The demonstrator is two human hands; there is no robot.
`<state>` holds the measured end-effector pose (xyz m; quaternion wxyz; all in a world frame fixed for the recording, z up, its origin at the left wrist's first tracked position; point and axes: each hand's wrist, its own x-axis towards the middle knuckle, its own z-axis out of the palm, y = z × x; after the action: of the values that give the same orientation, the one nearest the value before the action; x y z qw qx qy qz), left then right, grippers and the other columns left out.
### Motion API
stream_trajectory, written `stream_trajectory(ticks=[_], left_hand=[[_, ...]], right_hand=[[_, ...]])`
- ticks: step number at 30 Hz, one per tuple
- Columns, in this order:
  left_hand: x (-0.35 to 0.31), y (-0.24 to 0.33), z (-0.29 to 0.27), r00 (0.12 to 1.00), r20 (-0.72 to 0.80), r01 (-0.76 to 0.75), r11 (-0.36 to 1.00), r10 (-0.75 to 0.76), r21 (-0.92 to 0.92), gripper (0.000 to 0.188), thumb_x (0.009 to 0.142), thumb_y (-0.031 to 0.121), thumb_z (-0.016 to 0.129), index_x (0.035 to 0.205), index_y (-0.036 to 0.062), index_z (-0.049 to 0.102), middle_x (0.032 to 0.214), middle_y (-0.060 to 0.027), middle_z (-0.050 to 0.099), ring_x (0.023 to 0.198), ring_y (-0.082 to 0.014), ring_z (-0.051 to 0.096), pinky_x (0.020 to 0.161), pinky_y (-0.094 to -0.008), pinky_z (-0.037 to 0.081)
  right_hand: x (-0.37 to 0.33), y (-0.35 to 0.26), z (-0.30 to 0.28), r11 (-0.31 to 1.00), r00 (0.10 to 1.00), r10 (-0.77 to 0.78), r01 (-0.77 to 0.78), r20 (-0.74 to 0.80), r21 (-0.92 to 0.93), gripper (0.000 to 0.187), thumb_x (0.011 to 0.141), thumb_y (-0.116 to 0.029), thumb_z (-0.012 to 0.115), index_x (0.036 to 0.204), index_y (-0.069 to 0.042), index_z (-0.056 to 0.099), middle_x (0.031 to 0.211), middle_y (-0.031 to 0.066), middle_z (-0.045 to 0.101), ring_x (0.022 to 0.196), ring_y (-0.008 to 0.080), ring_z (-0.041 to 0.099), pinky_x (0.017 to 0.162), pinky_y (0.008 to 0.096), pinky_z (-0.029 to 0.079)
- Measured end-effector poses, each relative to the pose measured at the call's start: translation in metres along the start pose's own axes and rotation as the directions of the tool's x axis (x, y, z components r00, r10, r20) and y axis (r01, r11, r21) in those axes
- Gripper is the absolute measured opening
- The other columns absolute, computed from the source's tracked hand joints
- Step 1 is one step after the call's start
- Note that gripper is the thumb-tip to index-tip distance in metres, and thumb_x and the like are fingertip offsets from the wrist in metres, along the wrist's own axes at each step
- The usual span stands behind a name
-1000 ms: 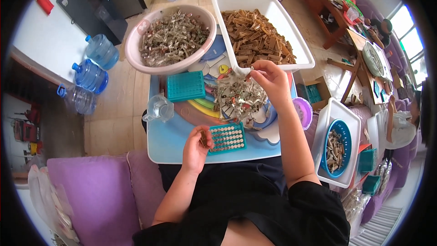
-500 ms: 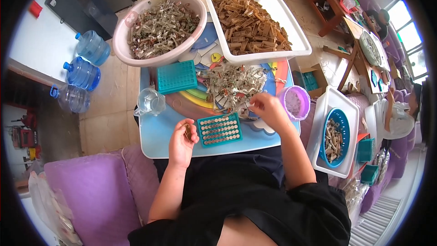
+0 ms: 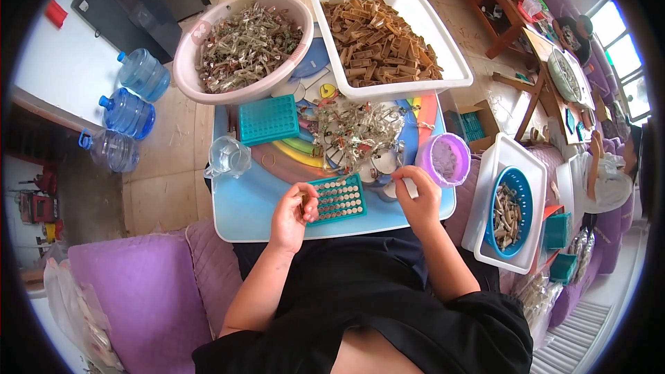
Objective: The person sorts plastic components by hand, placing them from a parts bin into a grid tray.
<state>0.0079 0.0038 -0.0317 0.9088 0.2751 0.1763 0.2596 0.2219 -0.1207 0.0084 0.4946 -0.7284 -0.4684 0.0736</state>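
My left hand (image 3: 292, 219) is curled around a small brown piece (image 3: 303, 203), mostly hidden by the fingers, at the left edge of a teal tray (image 3: 334, 219). Rows of small round, pale-topped pieces (image 3: 339, 198) fill that tray. To the right of it, my right hand (image 3: 420, 197) is closed in a pinch; whatever lies between thumb and fingertip is too small to make out. Beyond both hands spreads a loose pile of small clear and metallic parts (image 3: 357, 128). Beside the right hand stands a purple tub (image 3: 444, 160) with whitish contents.
A second teal tray (image 3: 269, 119) and a clear plastic cup (image 3: 229, 156) are on the table's left. At the back sit a pink basin (image 3: 187, 73) of similar parts and a white bin (image 3: 415, 86) of brown pieces. A blue basket (image 3: 493, 218) is at right.
My left hand has moved right, to the tray's edge. My right hand has drawn back from the pile toward me and slightly right, still pinched.
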Motion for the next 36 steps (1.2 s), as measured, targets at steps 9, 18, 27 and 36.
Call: stream_trajectory(ticks=[9,18,27,36], left_hand=[[0.027,0.002,0.073,0.999,0.002,-0.048,0.862,0.054,0.505,0.025,0.086,0.016,0.065,0.105,0.0031,0.056,0.086,0.0014,0.057,0.078,-0.0036,0.051,0.069,-0.0191,0.042],[0.013,-0.005,0.067,0.996,0.014,-0.087,0.901,0.090,0.425,0.017,0.090,0.015,0.058,0.103,0.0030,0.056,0.092,-0.0007,0.060,0.088,-0.0075,0.058,0.077,-0.0216,0.047],[0.006,-0.005,0.073,0.993,0.054,-0.121,0.927,0.108,0.354,0.018,0.089,0.015,0.059,0.102,0.0026,0.059,0.089,0.0006,0.059,0.057,-0.0016,0.037,0.049,-0.0178,0.027],[0.004,-0.011,0.060,0.992,0.124,-0.020,1.000,0.021,-0.009,0.015,0.085,0.010,0.062,0.098,0.0028,0.059,0.108,-0.0079,0.058,0.054,-0.0038,0.037,0.047,-0.0190,0.027]], right_hand=[[-0.015,-0.050,-0.004,0.951,0.931,-0.028,-0.087,0.364,0.295,0.013,0.076,0.010,0.051,0.082,0.002,0.060,0.080,0.0107,0.062,0.073,0.0209,0.062,0.066,0.0295,0.049],[-0.008,-0.046,0.002,0.631,0.850,0.242,-0.504,0.468,0.589,0.023,0.087,0.001,0.052,0.108,0.002,0.044,0.091,0.0072,0.056,0.083,0.0132,0.058,0.076,0.0268,0.050],[-0.001,-0.050,0.012,0.920,0.983,0.079,-0.136,0.167,0.368,0.018,0.074,0.004,0.069,0.087,0.000,0.058,0.082,0.0067,0.061,0.077,0.0142,0.061,0.068,0.0265,0.049],[-0.003,-0.055,0.009,0.942,0.986,-0.024,-0.033,0.166,0.334,0.021,0.073,0.011,0.066,0.092,0.005,0.061,0.092,0.0087,0.058,0.082,0.0140,0.059,0.071,0.0249,0.049]])
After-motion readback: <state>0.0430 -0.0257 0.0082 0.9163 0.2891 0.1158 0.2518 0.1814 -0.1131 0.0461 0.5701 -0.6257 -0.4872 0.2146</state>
